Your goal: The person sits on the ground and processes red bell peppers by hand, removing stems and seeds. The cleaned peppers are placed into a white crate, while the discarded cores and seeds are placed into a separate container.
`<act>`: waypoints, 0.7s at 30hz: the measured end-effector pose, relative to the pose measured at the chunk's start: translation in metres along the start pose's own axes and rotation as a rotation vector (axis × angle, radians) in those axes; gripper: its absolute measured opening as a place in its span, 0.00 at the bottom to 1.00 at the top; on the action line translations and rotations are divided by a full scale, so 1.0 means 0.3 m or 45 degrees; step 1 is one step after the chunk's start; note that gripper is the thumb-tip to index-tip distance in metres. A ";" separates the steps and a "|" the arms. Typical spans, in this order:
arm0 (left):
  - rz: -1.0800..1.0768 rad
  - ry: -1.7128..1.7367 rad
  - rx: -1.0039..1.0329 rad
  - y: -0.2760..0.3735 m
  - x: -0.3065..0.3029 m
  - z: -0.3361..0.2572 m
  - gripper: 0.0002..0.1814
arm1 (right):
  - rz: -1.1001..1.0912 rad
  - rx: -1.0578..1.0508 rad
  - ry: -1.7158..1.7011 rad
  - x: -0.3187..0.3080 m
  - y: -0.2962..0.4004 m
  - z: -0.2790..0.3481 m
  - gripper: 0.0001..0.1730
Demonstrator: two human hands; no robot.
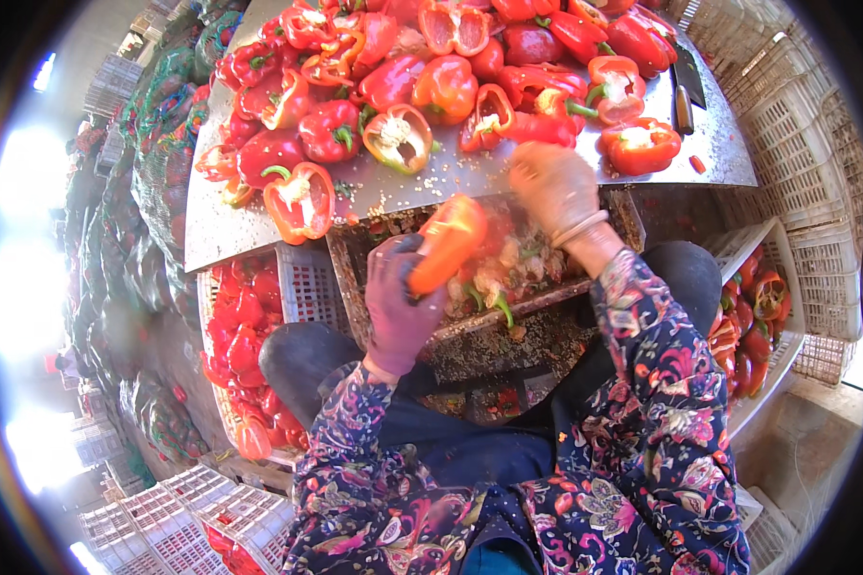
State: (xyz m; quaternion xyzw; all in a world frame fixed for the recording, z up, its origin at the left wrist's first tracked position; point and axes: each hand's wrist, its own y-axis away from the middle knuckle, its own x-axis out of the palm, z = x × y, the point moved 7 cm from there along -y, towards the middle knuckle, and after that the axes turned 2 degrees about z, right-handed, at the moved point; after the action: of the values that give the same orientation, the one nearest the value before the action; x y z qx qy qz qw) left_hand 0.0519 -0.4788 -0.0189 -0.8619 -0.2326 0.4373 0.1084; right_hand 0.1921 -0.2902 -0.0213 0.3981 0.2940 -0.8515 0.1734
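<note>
My left hand, in a purple glove, grips an orange-red bell pepper piece over a seed-covered crate. My right hand, bare with a band at the wrist, is blurred just above the near edge of the metal table; whether it holds something cannot be made out. Pepper cores with green stems lie in the crate between my knees. On the table is a heap of red bell peppers, some whole, such as one pepper, and some halved, such as a pepper half with its core showing at the left edge.
A wood-handled knife lies on the metal table at the right. Plastic crates of peppers stand at the left and right. Stacked crates rise at the far right; green net sacks line the left.
</note>
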 end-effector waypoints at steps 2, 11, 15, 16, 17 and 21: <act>-0.002 0.863 -0.725 0.018 -0.011 0.090 0.19 | 0.023 0.497 -0.638 -0.025 -0.014 -0.102 0.07; 0.055 2.168 -0.962 0.063 0.111 0.175 0.20 | 0.303 0.337 -0.569 -0.001 0.051 0.016 0.20; -0.049 2.208 -1.256 0.039 0.175 0.290 0.22 | 0.475 0.165 -0.246 0.052 0.053 0.054 0.21; 0.012 2.197 -1.247 0.041 0.164 0.275 0.21 | 0.468 0.164 -0.271 0.061 0.059 0.048 0.20; -0.064 1.937 -1.266 0.056 0.115 0.295 0.27 | 0.429 0.153 -0.241 0.051 0.063 0.051 0.21; -0.416 1.824 -0.994 0.133 -0.255 0.292 0.27 | 0.408 0.163 -0.456 0.008 0.081 0.075 0.22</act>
State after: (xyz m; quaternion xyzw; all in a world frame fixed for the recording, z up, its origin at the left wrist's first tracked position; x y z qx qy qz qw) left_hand -0.0453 -0.5528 -0.0326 -0.8626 -0.3645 -0.3506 -0.0145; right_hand 0.1904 -0.3233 -0.0205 0.2926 0.1371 -0.8871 0.3297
